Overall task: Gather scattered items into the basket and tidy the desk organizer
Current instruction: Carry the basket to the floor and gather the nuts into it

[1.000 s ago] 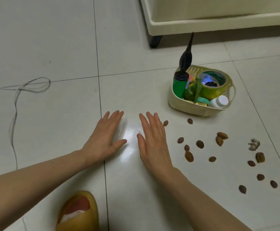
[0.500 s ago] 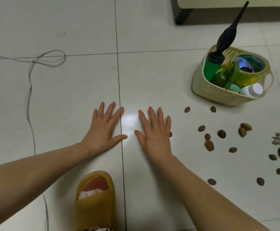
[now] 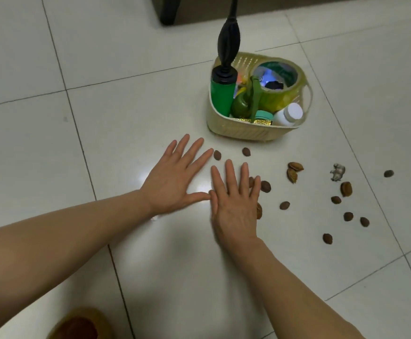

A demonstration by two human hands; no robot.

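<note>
Both hands, left hand [image 3: 175, 177] and right hand [image 3: 234, 201], lie flat, empty; gathering has yet to begin, so next comes pinching the nuts [image 3: 265, 186] beside the right fingers into the basket [image 3: 246, 130] beyond.

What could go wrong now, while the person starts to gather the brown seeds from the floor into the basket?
1. The right hand lies flat over some small brown seeds; a sweep may scatter them on the smooth white tile floor.
2. The pale yellow plastic basket looks full, and the tall black and green pump stands high above its rim, so a bump may tip it.
3. The small silver animal figurine lies apart and may be overlooked.
</note>
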